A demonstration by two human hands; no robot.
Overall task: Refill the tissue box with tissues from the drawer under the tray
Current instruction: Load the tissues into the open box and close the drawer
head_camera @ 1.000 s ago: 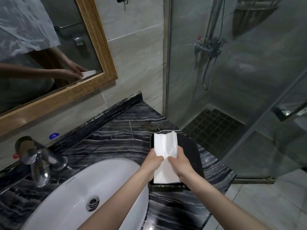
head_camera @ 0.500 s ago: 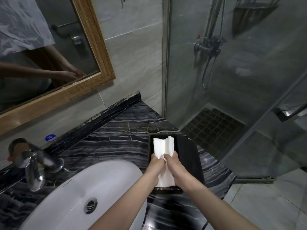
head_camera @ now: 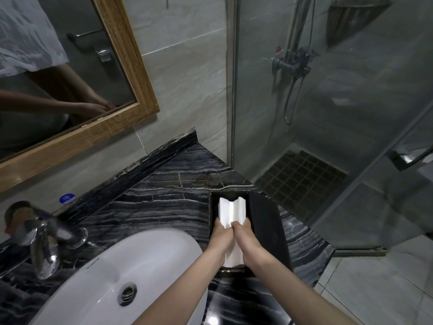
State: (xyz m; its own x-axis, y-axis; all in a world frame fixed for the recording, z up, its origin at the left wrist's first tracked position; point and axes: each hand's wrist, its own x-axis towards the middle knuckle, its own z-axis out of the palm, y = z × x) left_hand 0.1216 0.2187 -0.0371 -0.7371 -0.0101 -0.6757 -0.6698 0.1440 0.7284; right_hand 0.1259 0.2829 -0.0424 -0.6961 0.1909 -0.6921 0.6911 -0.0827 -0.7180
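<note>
A bathroom: a white basin [head_camera: 131,266] with a chrome tap [head_camera: 42,240] is sunk in a black marble table [head_camera: 164,195], under a wood-framed mirror [head_camera: 126,73]; beside it, a glass shower stall [head_camera: 328,113] with mixer [head_camera: 293,64], and grey wall tiles [head_camera: 187,78].

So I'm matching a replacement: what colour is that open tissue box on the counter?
Black, seen in the head view: the rectangular open tissue box holding white tissues.

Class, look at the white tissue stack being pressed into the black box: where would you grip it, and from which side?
Grip the tissue stack by its two long edges near the middle, coming from above, as the left hand and right hand do. The box walls hug both sides, leaving only the open top free, and the soft stack probably bows if pinched at one end.
</note>
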